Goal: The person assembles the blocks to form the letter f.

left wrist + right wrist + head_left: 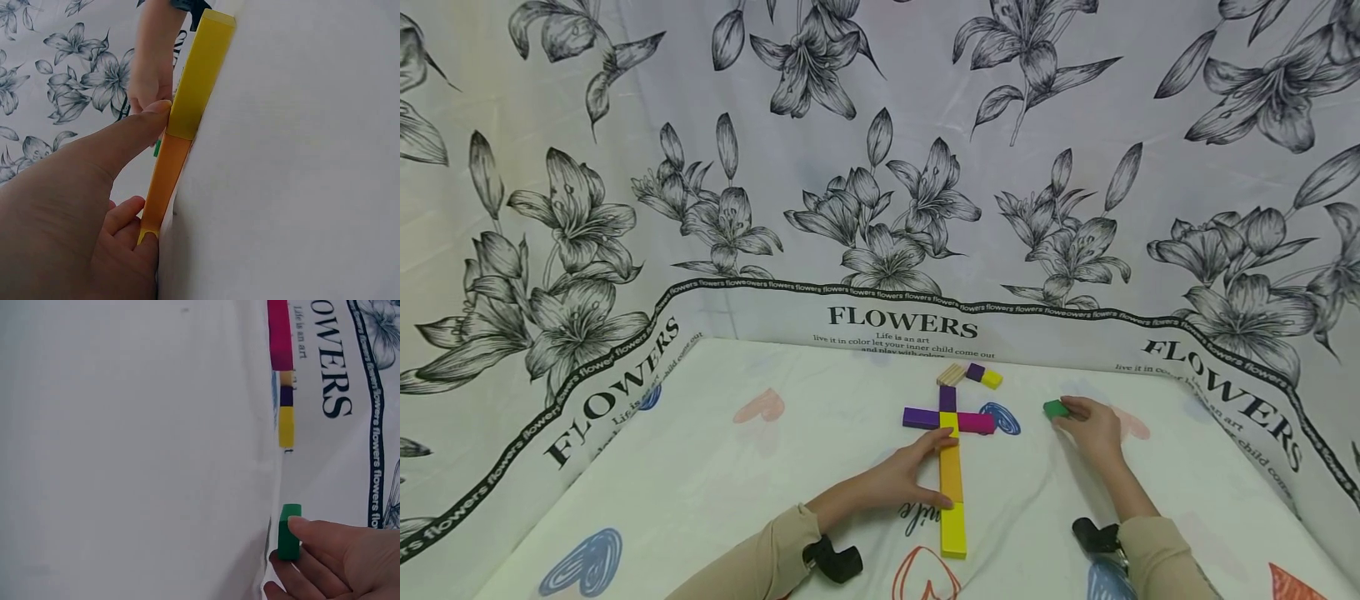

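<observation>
My left hand (pixel 891 479) rests along a column of blocks, its thumb touching near the joint between the orange block (pixel 951 473) and the lower yellow block (pixel 953 531). Its fingertips lie by the small yellow block (pixel 948 417) higher up. A dark purple block (pixel 947 398) tops the column; a purple block (pixel 921 417) and a magenta block (pixel 976 423) extend left and right, making a cross. Off to the right, my right hand (pixel 1093 429) pinches a green block (pixel 289 534) between thumb and fingers, apart from the cross.
Behind the cross lie a natural wood block (pixel 951 374), a small purple block (pixel 975 372) and a small yellow block (pixel 992 379). The white cloth (pixel 835 392) has printed hearts and some creases. A flower-printed curtain (pixel 895 325) borders the back and sides.
</observation>
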`<state>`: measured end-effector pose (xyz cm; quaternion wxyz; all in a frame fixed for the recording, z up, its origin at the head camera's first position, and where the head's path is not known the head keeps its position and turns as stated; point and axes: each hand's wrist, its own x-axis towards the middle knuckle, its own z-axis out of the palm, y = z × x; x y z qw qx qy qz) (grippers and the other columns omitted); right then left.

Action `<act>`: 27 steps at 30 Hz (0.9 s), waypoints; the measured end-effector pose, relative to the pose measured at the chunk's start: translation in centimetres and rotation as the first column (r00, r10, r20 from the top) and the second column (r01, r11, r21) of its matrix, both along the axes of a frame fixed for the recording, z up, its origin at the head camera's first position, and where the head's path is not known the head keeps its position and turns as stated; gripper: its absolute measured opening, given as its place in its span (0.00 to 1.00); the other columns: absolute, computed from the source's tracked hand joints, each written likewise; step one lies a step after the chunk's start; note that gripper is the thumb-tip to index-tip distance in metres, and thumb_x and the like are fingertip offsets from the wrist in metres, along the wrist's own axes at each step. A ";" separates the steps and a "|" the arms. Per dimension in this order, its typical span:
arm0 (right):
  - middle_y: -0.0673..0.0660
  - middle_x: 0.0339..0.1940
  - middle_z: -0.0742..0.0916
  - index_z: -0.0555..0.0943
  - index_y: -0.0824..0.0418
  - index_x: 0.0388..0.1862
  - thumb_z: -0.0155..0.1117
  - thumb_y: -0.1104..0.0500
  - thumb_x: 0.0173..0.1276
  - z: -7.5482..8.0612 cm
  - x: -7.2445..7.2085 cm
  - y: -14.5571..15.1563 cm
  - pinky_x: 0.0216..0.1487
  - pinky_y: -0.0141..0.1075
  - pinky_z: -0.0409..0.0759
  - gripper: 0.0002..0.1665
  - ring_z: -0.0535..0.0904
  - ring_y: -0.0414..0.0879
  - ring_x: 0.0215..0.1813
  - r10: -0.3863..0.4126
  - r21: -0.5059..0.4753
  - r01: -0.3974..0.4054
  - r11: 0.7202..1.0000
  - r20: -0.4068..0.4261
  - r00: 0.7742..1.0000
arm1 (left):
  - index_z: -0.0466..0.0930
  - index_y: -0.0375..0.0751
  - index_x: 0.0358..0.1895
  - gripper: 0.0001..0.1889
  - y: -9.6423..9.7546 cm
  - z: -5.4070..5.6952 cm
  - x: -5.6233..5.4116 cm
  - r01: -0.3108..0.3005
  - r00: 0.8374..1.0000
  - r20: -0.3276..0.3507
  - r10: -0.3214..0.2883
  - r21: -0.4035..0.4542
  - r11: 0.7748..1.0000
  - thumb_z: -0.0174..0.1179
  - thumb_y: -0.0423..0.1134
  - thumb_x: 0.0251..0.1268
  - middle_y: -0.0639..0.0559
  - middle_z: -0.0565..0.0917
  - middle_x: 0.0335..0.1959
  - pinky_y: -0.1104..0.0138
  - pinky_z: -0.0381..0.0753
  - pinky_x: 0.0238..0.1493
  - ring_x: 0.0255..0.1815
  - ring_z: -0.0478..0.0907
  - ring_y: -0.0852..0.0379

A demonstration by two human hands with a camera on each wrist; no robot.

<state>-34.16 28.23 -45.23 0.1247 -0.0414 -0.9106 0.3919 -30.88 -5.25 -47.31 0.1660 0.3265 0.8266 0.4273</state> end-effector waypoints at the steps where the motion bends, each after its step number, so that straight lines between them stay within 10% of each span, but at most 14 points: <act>1: 0.73 0.58 0.81 0.75 0.75 0.59 0.67 0.66 0.63 0.0 -0.2 -0.3 0.55 0.45 0.83 0.27 0.79 0.65 0.60 0.002 -0.007 -0.002 1.000 -0.003 1.000 | 0.43 0.58 0.78 0.52 0.0 0.0 0.0 0.001 1.000 0.000 -0.001 0.000 1.000 0.70 0.54 0.55 0.66 0.62 0.76 0.47 0.54 0.79 0.80 0.53 0.59; 27: 0.73 0.60 0.80 0.74 0.74 0.61 0.64 0.69 0.65 -0.6 -4.3 -5.6 0.67 0.51 0.75 0.25 0.76 0.64 0.64 0.054 -0.085 -0.051 0.995 0.033 0.998 | 0.43 0.59 0.78 0.52 0.0 0.2 0.1 0.001 1.000 0.001 -0.001 -0.001 1.000 0.70 0.55 0.55 0.66 0.62 0.76 0.48 0.53 0.79 0.80 0.52 0.59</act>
